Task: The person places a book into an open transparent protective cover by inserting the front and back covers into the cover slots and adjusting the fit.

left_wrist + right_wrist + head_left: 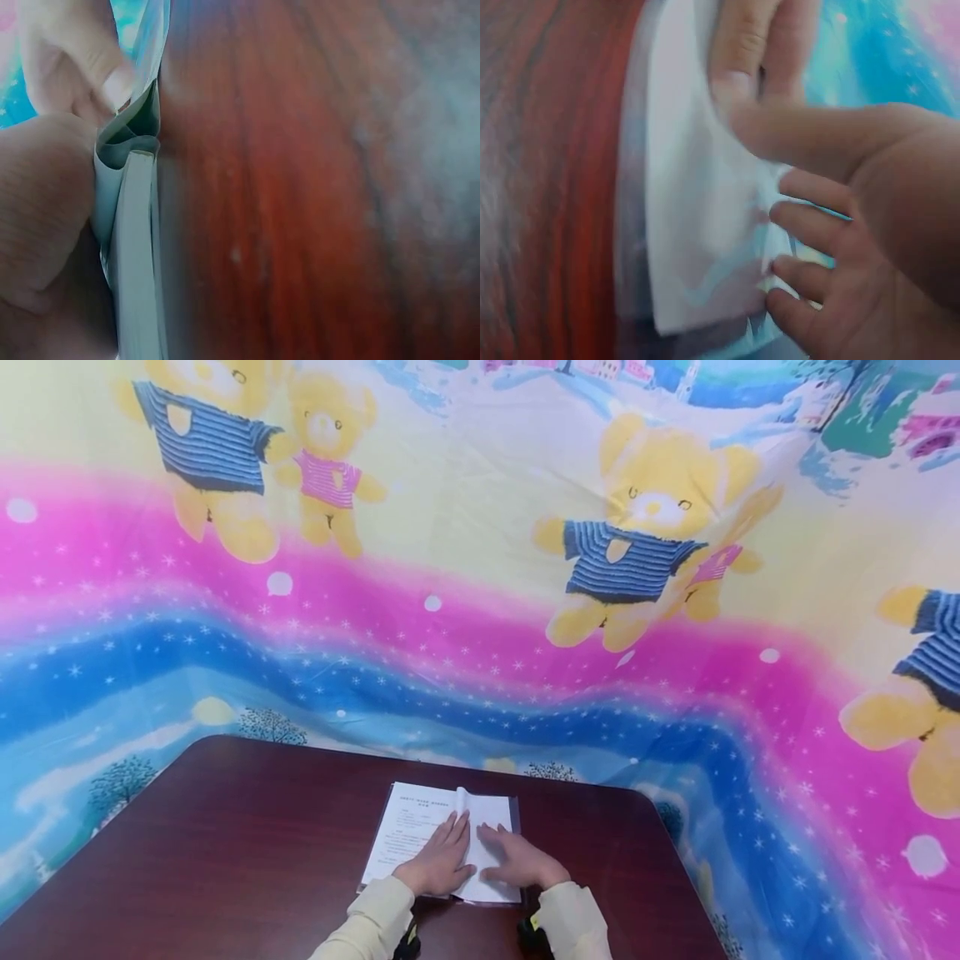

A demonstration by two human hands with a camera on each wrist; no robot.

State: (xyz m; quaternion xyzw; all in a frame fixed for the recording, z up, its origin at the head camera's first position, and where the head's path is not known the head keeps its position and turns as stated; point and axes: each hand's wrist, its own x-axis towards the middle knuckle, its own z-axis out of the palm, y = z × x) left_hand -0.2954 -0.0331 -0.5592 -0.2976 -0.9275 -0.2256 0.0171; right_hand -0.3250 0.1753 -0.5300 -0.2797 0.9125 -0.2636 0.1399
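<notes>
An open document folder (408, 827) with clear sleeves lies on the table; its left page bears printed text. My left hand (442, 858) rests along the middle fold with fingers fairly straight and pointing away from me. On the right, a mostly blank white page (491, 807) sits under my right hand (519, 857), whose fingers are spread and reach toward the fold. Right at the page surface are the right fingertips (784, 274) in the right wrist view. The left wrist view shows the folder's lower edge (139, 255), with a curled gap at the fold.
The dark reddish-brown table (247, 843) extends on both sides of the folder, with rounded far corners. Behind it hangs a colourful cloth (465, 635) printed with bears, its lower part meeting the table's far edge.
</notes>
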